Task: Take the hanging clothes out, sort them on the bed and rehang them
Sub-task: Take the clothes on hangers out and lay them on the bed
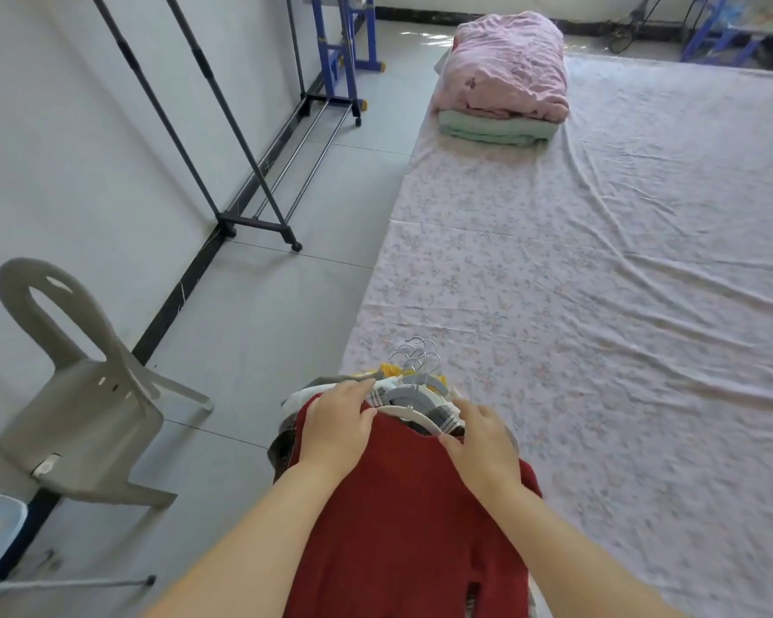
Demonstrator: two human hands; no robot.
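A stack of clothes on hangers lies in front of me at the near left edge of the bed (599, 305). A dark red sweater (402, 506) is on top. Under it show a plaid garment (442, 417) and a yellow one (391, 370). Grey and white hangers (413, 390) stick out at the collar, and their metal hooks (416, 354) point away from me. My left hand (335, 425) rests on the sweater's left shoulder with its fingers reaching toward the hangers. My right hand (483, 448) rests on the right shoulder beside the collar. The bare clothes rack (251, 171) stands by the left wall.
A grey plastic chair (86, 408) stands on the floor to my left. A folded pink quilt (505, 69) on a green blanket (492, 129) sits at the far end of the bed. A blue frame (335, 46) stands behind the rack.
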